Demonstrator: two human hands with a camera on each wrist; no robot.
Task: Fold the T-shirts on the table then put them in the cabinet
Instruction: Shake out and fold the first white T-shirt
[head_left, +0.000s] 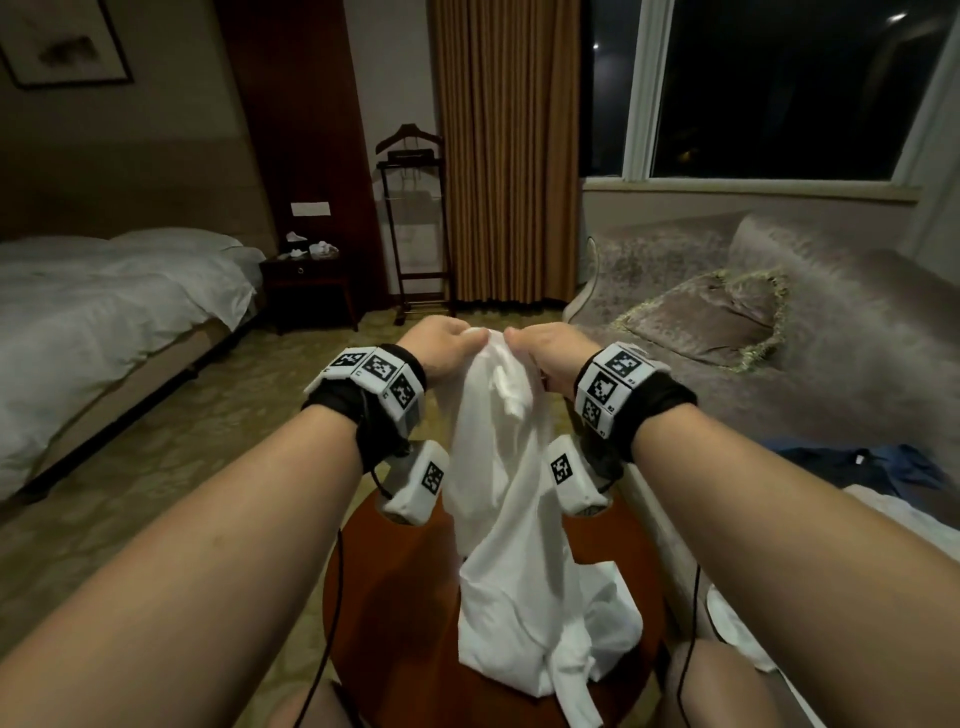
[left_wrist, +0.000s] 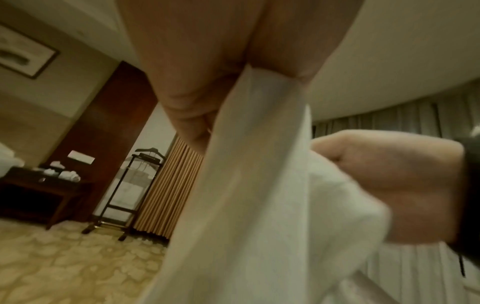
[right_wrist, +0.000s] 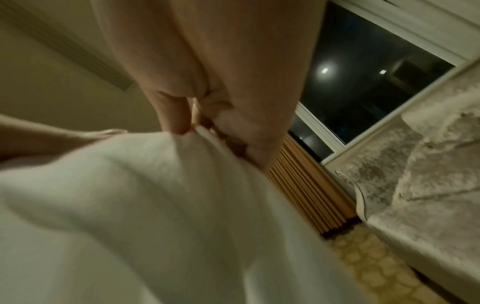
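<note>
Both hands are raised over the round wooden worktop (head_left: 395, 613), and each pinches the top edge of a white T-shirt (head_left: 519, 519): the left hand (head_left: 441, 348) at about eleven o'clock of the bunched fabric, the right hand (head_left: 553, 353) at about one o'clock, the two almost touching. The shirt hangs from them in a crumpled column, and its lower part rests heaped on the worktop toward six o'clock. The likely trouble is that the hands hold points too close together, perhaps not matching shoulders or hem corners, so the cloth would open twisted and the fold would come out uneven; a loose pinch could also let one side slip, and the tail, which in the head view overlaps the near rim at six o'clock, may slide off it. Dark and pale clothes (head_left: 857, 467) lie at three o'clock on the sofa (head_left: 831, 364), so more work probably remains; no cabinet can be made out. The head view alone shows the worktop and the shirt's full hang. The left wrist view shows cloth running up between thumb and fingers (left_wrist: 192, 107), with the right hand opposite; the right wrist view shows its fingertips (right_wrist: 176, 123) nipping a thin edge of fabric.
</note>
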